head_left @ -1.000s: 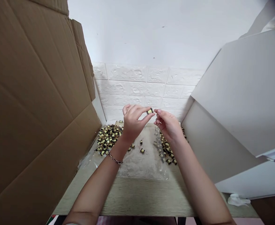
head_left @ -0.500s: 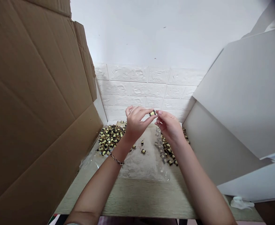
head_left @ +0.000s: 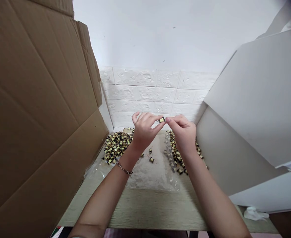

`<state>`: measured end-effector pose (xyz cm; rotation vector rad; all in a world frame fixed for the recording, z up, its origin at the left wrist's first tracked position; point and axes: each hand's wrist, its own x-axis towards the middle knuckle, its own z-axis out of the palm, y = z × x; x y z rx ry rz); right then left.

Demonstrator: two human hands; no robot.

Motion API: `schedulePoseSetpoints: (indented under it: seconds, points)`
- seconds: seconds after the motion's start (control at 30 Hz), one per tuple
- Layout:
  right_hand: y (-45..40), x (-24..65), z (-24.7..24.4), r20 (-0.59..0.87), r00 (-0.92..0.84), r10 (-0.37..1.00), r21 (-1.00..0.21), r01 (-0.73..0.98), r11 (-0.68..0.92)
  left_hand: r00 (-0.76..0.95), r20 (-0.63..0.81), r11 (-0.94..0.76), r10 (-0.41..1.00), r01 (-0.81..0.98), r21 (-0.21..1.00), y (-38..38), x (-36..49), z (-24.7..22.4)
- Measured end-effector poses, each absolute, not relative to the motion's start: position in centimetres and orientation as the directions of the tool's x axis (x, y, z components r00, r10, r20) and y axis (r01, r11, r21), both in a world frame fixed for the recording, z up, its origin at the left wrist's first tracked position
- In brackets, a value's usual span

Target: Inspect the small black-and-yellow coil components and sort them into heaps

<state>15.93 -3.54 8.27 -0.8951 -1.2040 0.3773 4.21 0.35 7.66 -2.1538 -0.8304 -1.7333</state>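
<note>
White wall (head_left: 140, 39), yellow-black component (head_left: 162, 120) between hands (head_left: 145, 130)

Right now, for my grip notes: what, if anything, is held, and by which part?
Left hand: a yellow-black transformer, pinched by its upper and lower sides. Right hand: cannot tell.

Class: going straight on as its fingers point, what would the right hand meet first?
Likely the yellow-and-black component pinched by the left hand; whether the right hand touches it is unclear.
</note>
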Motion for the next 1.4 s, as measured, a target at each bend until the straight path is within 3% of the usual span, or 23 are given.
schedulePoseSetpoints:
  seconds: [0.3, 0.9, 1.13, 1.4]
  points:
    - [-3.7, 16.1, 8.3, 0.685, 0.43, 0.588, -0.728, 0.388, 0.565, 0.125, 0.953, -0.807, 0.277, 0.569, 0.16, 0.1, 4.5, 7.5]
    - [-4.1, 16.6, 9.0, 0.64, 0.448, 0.624, -0.765, 0.295, 0.573, 0.107, 0.959, -0.807, 0.262, 0.569, 0.157, -0.1, 4.5, 7.8]
    - [-3.7, 17.0, 9.0, 0.585, 0.508, 0.632, -0.79, 0.18, 0.587, 0.058, 0.956, -0.792, 0.288, 0.576, 0.203, 0.1, 4.1, 8.0]
    - [-3.8, 16.1, 8.8, 0.55, 0.384, 0.742, -0.831, 0.165, 0.531, 0.072, 0.955, -0.794, 0.288, 0.575, 0.196, -0.2, 4.4, 7.9]
